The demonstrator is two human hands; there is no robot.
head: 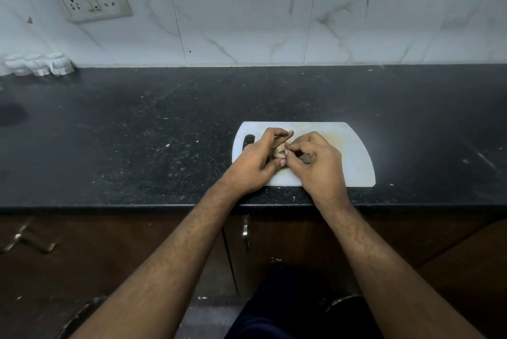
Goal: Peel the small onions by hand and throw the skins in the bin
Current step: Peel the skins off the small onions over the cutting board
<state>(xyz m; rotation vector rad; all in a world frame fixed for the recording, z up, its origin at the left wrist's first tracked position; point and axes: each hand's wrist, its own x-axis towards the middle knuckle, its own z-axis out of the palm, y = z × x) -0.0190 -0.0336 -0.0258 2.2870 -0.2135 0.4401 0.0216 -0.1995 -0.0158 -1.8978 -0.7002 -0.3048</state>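
step: peeling | my left hand [253,159] cups small onion [279,151] | right hand [315,159] fingers pinch skin | tip: pull gently, over board [354,146], centre frame

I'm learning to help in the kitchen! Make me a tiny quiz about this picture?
1. True or false: the onion is held over the white cutting board.
2. Which hand cups the onion: A left, B right?
3. What colour is the counter?

Key
1. True.
2. A: the left hand cups it while the right hand picks at its skin.
3. Black.
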